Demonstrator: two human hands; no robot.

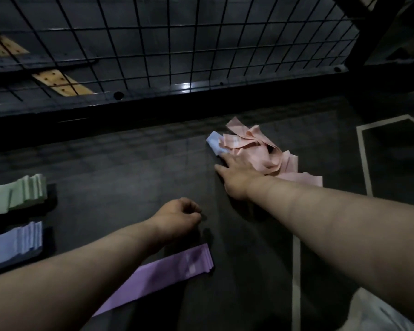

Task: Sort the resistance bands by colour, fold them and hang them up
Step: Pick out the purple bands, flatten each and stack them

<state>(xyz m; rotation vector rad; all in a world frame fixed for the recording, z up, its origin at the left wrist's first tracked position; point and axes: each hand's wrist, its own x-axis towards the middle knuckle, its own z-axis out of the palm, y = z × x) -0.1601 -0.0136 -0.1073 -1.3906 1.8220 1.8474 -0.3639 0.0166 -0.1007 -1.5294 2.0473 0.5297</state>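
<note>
A tangled heap of pink bands (256, 146) lies on the dark floor at centre right, with one pale blue band (215, 142) poking out at its left edge. My right hand (237, 175) lies flat against the heap's near side, fingers straight and reaching under the pink bands beside the blue one. My left hand (177, 219) hovers lower, fingers curled, holding nothing. A folded purple stack (167, 271) lies below my left forearm. At the far left sit a folded green stack (17, 195) and a folded blue stack (14, 242).
A black wire grid panel (177, 44) on a dark metal frame rises behind the floor area. Wooden slats (62, 86) show behind the grid at left. White lines (363, 158) mark the floor at right. White cloth (378, 314) sits at the bottom right.
</note>
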